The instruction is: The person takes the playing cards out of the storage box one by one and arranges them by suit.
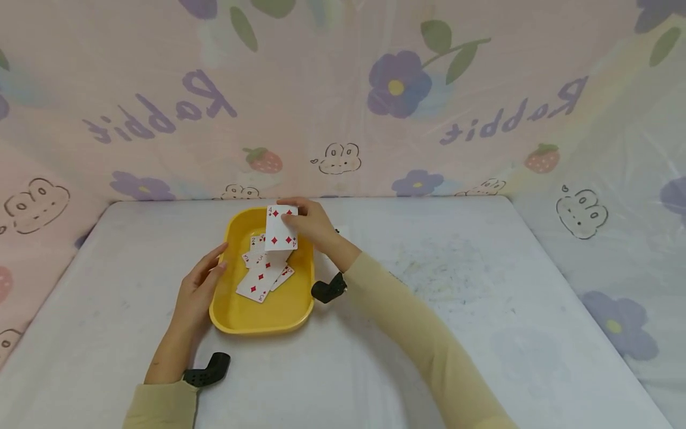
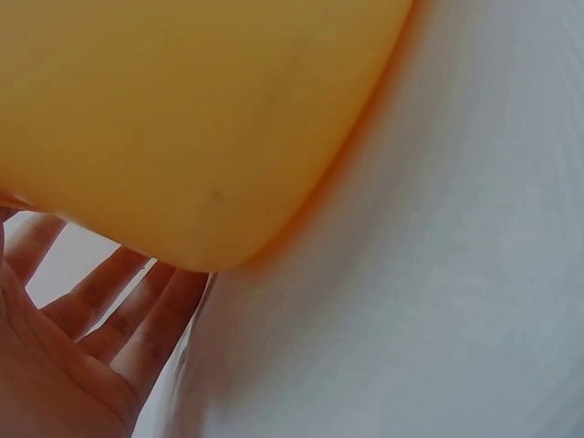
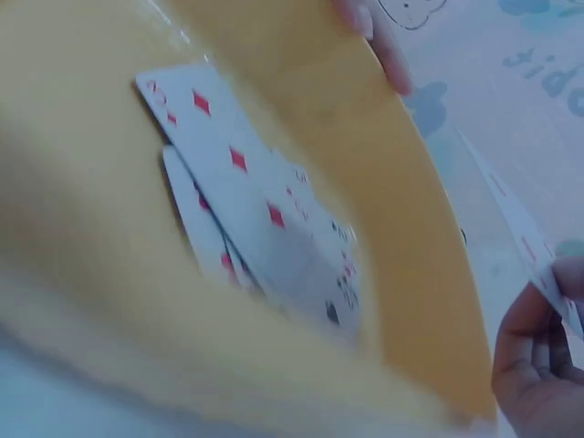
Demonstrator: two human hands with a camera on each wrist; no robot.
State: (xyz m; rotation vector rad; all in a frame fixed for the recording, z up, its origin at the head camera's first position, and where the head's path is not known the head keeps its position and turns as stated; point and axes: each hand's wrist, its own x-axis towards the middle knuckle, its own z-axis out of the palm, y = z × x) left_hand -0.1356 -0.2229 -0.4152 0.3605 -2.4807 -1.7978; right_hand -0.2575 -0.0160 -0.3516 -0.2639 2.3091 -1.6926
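Lower playing cards (image 1: 283, 277) partly hidden

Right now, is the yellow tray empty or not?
Not empty: the yellow tray holds several overlapping playing cards, seen in the head and right-wrist views.

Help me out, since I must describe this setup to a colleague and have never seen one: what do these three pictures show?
There is no robot here, just a person's two bare hands. The wide picture comes from a camera worn on the head, looking forward and down. The other two come from cameras worn on the wrists, each looking at that hand's work.

On the white surface sits a yellow tray. Several playing cards lie overlapping inside it, the three of diamonds among them.

The left hand touches the tray's left side. The right hand has a four of diamonds in its grip, held above the tray. The right wrist picture shows that card almost edge-on, with the tray's cards beside it.
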